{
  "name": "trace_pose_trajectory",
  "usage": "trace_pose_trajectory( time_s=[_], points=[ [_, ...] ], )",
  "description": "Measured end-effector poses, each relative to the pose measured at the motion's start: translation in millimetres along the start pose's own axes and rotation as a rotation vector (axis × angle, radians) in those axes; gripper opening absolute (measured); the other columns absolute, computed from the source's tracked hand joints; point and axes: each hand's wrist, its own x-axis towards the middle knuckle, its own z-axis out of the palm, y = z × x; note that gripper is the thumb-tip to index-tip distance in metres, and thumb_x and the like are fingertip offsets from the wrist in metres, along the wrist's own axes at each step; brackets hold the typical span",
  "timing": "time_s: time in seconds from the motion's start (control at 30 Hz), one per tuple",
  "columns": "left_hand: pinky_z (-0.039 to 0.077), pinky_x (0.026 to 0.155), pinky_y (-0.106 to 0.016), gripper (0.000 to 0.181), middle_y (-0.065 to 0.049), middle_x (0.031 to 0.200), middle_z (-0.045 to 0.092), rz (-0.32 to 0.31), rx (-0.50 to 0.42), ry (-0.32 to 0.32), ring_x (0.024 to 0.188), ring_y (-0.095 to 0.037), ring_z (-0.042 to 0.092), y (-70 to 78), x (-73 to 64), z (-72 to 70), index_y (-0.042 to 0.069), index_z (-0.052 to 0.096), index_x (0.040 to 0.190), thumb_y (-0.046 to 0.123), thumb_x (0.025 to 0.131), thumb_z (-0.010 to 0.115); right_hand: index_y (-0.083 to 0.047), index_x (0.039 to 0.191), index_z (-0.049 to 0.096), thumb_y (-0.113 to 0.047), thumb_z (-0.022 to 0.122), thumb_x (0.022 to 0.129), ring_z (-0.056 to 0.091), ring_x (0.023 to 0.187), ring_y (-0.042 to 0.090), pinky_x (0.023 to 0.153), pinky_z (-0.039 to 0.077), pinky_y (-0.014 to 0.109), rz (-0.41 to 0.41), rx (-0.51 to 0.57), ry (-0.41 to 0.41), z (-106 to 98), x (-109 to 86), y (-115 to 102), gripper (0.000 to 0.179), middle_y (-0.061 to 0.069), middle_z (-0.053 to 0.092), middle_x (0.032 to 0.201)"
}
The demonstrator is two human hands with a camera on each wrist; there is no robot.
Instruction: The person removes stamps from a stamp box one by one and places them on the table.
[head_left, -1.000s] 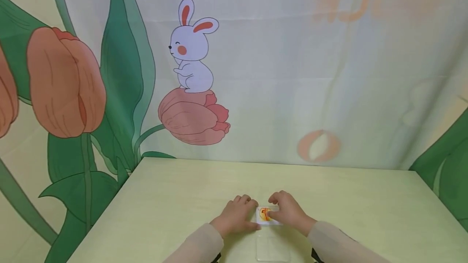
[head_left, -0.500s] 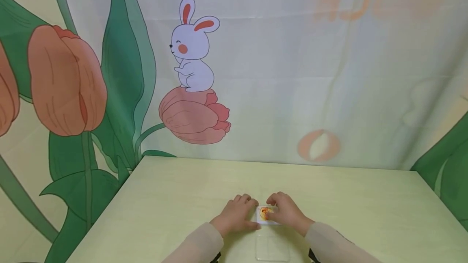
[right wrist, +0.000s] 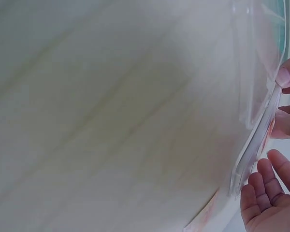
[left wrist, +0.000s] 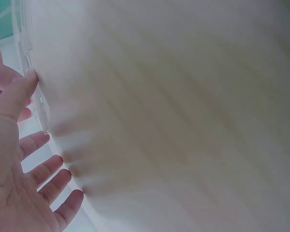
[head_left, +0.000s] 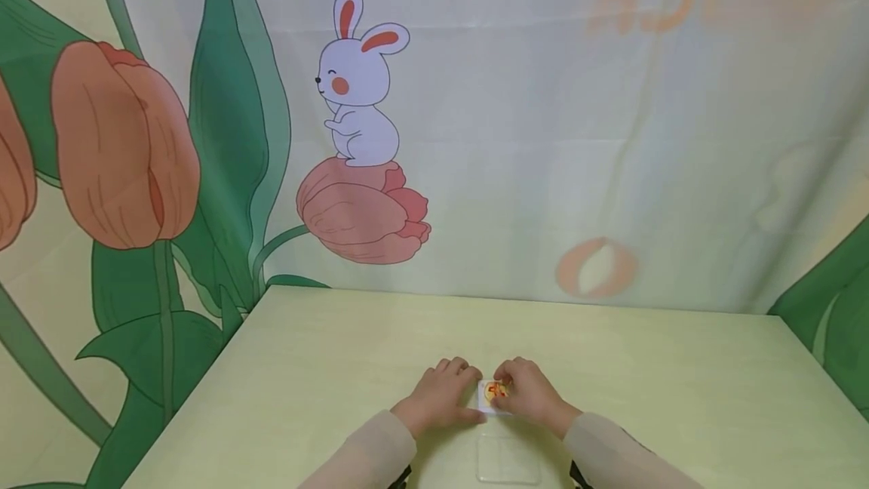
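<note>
A small white card (head_left: 485,398) with a round yellow-and-orange picture lies in a shallow clear plastic case (right wrist: 246,159) between the two hands. My left hand (head_left: 441,397) holds the case at its left end, the thumb at the near edge and the forefinger at the far corner. In the left wrist view its other fingers (left wrist: 53,169) are spread with tips on the table. My right hand (head_left: 532,395) reaches over the case from the right, fingers curled, thumb and forefinger at the card's face. It covers the card's right part.
A second clear plastic piece (head_left: 508,460), like a lid, lies on the pale table (head_left: 339,368) nearer the person. In the right wrist view an orange-tinted card corner (right wrist: 203,215) shows beside the case. A curtain (head_left: 502,134) with tulips and a rabbit hangs behind the table.
My right hand has moved slightly left over the card and hides more of its right side. The left hand keeps its place at the case.
</note>
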Motion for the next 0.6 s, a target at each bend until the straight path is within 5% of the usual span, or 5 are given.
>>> trace_pose_trajectory(
  time_s=[0.6],
  points=[
    [0.043,0.084,-0.038,0.059,-0.003,0.119,0.05,0.005,-0.014,0.004,0.109,-0.021,0.046,0.7,-0.5,-0.9,0.018,0.052,0.121,0.052,0.075,0.068,-0.001,0.083,0.063,-0.008,0.079,0.064,0.045,0.073,0.017,0.065,0.038,0.03,0.045,-0.021,-0.06,-1.6,4.4,-4.9,0.025,0.007,0.053,0.078]
  ],
)
